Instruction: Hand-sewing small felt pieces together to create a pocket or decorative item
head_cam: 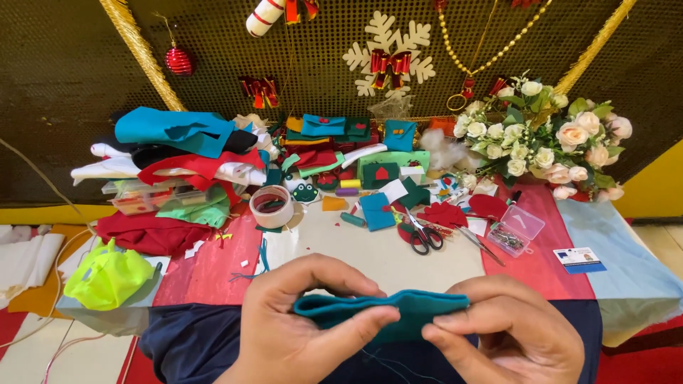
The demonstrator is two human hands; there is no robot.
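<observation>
Head view: pinched between both hands at the near edge of the table (541, 274), a folded piece of teal felt (388, 307), layers kept flush, apparently for sewing along the fold. Closed on its left end, the left hand (299, 327), thumb under and fingers curled over the top. Clamped on its right end, the right hand (509, 334), thumb pressed flat against the felt. Trailing from below the felt, a thin thread, faint against the dark cloth over the lap; no needle to be made out.

Within easy reach at the table's middle, black-handled scissors (425, 238), blades shut, lying among red felt cut-outs (445, 213). Just beside them toward the right edge, a small clear plastic box (518, 229), lid open, holding what look like pins or other metal bits, too small to tell. Left of centre, a roll of white tape (272, 206), hollow middle showing scraps of red and green. Toward the far left corner, a heap of folded felt (174, 153) in teal, red, white, black and green, stacked over a clear lidded container (146, 195) with small coloured items inside. At the left edge, a crumpled neon-yellow bag (107, 277). At the far right corner, a bouquet of pale roses (544, 139). Near the right edge, a printed card (580, 259) on light blue cloth
</observation>
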